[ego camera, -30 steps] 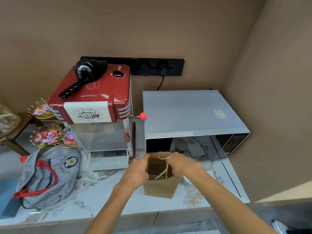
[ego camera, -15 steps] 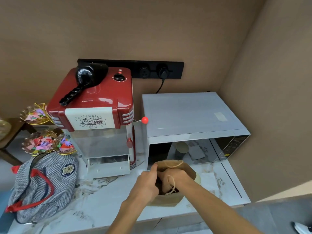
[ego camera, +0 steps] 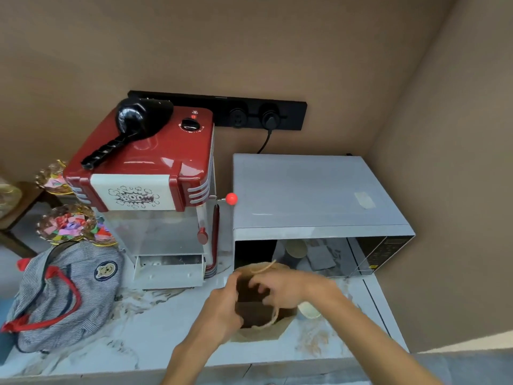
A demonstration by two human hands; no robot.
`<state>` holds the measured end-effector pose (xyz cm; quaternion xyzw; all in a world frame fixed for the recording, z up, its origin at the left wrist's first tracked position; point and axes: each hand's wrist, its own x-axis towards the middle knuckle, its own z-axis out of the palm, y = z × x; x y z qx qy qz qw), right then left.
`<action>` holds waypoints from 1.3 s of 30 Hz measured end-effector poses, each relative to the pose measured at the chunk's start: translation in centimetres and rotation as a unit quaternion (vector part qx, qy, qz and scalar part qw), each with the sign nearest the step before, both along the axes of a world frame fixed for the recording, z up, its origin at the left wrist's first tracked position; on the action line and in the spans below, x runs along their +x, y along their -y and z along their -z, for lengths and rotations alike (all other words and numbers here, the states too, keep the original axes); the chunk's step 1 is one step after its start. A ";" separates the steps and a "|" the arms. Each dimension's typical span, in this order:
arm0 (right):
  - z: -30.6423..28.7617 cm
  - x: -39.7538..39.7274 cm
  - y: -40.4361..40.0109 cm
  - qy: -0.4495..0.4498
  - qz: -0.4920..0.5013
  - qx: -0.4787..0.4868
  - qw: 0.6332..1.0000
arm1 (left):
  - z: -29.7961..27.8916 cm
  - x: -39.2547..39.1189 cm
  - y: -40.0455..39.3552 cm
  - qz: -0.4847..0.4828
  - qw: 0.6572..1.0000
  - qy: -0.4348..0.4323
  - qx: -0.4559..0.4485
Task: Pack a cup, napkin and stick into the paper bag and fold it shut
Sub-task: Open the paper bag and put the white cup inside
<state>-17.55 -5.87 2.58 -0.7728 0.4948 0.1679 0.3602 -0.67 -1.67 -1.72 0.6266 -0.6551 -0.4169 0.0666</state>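
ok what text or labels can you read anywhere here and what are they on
"BOOM": white panel on the red popcorn machine.
Microwave control panel markings: too small to read.
Backpack round patch: shows a bear face; any lettering is too blurred.
Nothing readable on the paper bag.

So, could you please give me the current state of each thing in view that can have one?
Paper bag: upright, mouth held open.
Left hand: gripping the bag's left rim.
Right hand: at the bag's mouth, fingers curled.
Cup: outside the bag, on the counter.
Microwave: door shut.
Popcorn machine: door closed.
Striped backpack: lying slumped.
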 end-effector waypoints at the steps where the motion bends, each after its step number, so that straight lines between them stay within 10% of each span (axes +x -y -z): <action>1: -1.2 -1.5 0.0 0.048 0.020 0.000 0.999 | 0.0 0.1 0.0 -0.008 1.000 -0.005 0.000; 6: -2.0 -10.4 1.4 0.251 0.213 0.000 0.944 | 0.1 0.0 -0.2 -0.040 0.999 0.005 0.006; 18: 15.1 -9.3 -1.0 -0.166 0.138 -0.032 0.976 | -0.2 -0.7 -0.4 -0.056 0.998 0.015 -0.004; 26: 2.9 -12.6 -1.5 0.146 0.280 -0.169 0.934 | 0.0 -0.2 -0.1 -0.041 0.999 0.017 -0.024; 30: -4.1 -11.7 -2.7 0.283 0.181 -0.174 0.926 | 0.1 -0.3 -0.2 -0.034 0.999 0.022 -0.029; 39: -2.4 -2.8 -0.4 0.097 -0.198 -0.248 0.943 | 0.6 0.3 -0.3 -0.003 0.999 -0.031 -0.019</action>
